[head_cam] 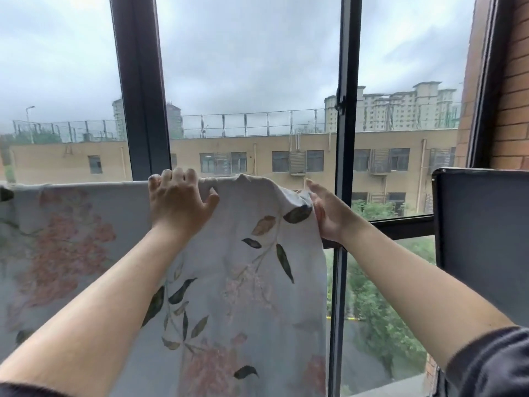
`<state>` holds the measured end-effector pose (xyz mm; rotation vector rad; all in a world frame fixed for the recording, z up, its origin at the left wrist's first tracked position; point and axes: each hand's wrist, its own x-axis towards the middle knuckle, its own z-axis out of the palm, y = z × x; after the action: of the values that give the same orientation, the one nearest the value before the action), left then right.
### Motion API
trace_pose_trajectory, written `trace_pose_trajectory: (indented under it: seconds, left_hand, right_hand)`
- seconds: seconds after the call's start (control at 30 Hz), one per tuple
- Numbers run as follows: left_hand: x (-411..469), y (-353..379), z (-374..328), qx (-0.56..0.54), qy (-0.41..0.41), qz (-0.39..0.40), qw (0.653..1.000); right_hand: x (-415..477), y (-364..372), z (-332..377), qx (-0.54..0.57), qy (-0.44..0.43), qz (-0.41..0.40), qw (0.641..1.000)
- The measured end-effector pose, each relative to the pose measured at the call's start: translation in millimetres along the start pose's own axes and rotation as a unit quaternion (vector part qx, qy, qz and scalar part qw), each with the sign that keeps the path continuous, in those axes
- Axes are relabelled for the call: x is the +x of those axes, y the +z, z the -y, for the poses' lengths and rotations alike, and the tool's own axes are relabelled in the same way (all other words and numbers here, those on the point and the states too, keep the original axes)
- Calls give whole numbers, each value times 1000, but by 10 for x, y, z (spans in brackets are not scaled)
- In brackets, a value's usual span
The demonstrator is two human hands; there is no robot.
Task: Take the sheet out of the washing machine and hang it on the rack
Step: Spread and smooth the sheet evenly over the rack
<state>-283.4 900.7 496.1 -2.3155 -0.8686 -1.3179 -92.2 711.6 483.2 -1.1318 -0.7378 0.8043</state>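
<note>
A pale sheet (234,282) printed with pink flowers and dark leaves hangs draped over a horizontal bar of the rack, which the cloth hides. My left hand (179,200) grips the sheet's top fold, fingers curled over the far side. My right hand (326,213) holds the sheet's right edge near the top corner, fingers straight and the thumb behind the cloth. The sheet spreads left beyond the frame edge and falls below the bottom of the view.
A large window (252,81) with dark frames (343,138) stands right behind the sheet. A dark panel (481,224) hangs at the right, beside a brick wall (512,96). Buildings and trees lie outside.
</note>
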Motion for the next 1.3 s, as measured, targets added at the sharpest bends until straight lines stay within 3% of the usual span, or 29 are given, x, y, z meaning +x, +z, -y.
trace_pose_trajectory:
  seconds: [0.13, 0.27, 0.37, 0.43, 0.5, 0.57, 0.67, 0.77, 0.9, 1.1, 1.23, 1.3]
  left_hand:
    - [-18, 13, -49, -2, 0, -5, 1000]
    - [-9, 31, -6, -4, 12, -11, 1000]
    - [15, 54, 24, 4, 30, -12, 999]
    - [32, 56, 27, 1, 30, -9, 999]
    - [28, 73, 51, 0, 43, -4, 999]
    - [36, 97, 88, -1, 56, -11, 998]
    - [26, 123, 147, -3, 71, -24, 997]
    - [48, 134, 209, -2, 90, -42, 995]
    - [75, 74, 186, -13, 107, -45, 993]
    - [157, 41, -9, -56, 121, -29, 991]
    - [207, 29, -223, -154, 107, -46, 981]
    - [254, 14, -370, -173, 83, -52, 980]
  right_hand:
    - [60, 144, 188, -104, 12, -65, 992]
    - [83, -10, 474, -57, -192, -233, 951]
    - [126, -139, 482, -65, -243, -309, 917]
    - [193, -184, 350, -67, -142, -291, 944]
    - [151, -189, 199, -142, 23, -201, 969]
    - [83, -159, 129, -159, 89, -115, 977]
    - [118, -67, 221, -102, -2, -153, 983]
    - [175, -48, 369, -50, -130, -254, 957]
    - [157, -50, 512, -75, -218, -303, 925]
    - [110, -240, 705, -123, -159, -356, 912]
    - [-78, -536, 813, -205, -37, -257, 944]
    - [-187, -687, 897, -273, 28, -201, 940]
